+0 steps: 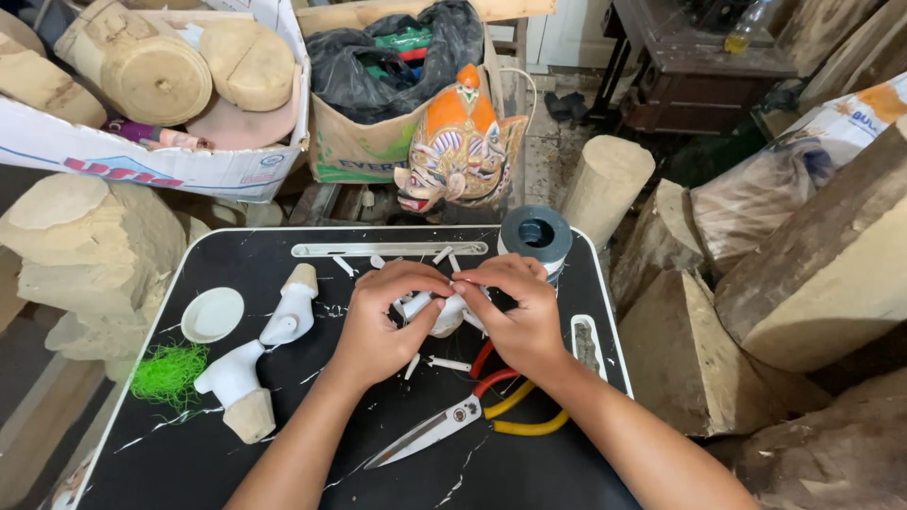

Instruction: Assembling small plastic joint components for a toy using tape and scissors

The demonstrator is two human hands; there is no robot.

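Note:
Both hands meet over the middle of a black table (283,444). My left hand (383,321) and my right hand (515,316) together grip a small white carved piece (444,316), mostly hidden under the fingers. Small white sticks (444,363) lie scattered just below and around it. A grey roll of tape (536,236) stands right behind my right hand. Scissors with red handles (444,425) and yellow-handled pliers (529,425) lie near my right wrist.
A white carved figure with bare wooden ends (260,349), a white lid (212,314) and a green fibre tuft (168,373) sit at the table's left. A painted mask (460,146) leans behind the table. Wood blocks (822,274) and boxes of wooden pieces (161,85) surround it.

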